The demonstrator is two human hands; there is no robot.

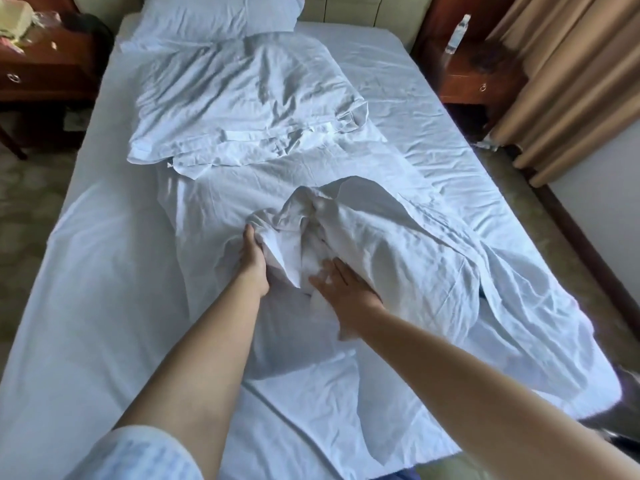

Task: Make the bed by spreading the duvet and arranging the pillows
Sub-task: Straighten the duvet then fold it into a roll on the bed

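A white duvet [398, 244] lies crumpled in a long heap down the middle and right of the bed [86, 271]. My left hand [254, 261] grips a bunched fold of it at the heap's left side. My right hand [341, 282] lies on the bunched cloth just to the right, with its fingertips buried in the folds. One pillow [221, 15] rests against the headboard at the far left. A second, creased pillow [235, 98] lies flat below it, with loose cloth at its near edge.
A wooden nightstand [41, 64] with clutter stands at the far left. Another nightstand [478, 77] at the far right carries a clear bottle [457, 32]. Beige curtains [571, 81] hang along the right side. Patterned carpet borders the bed on both sides.
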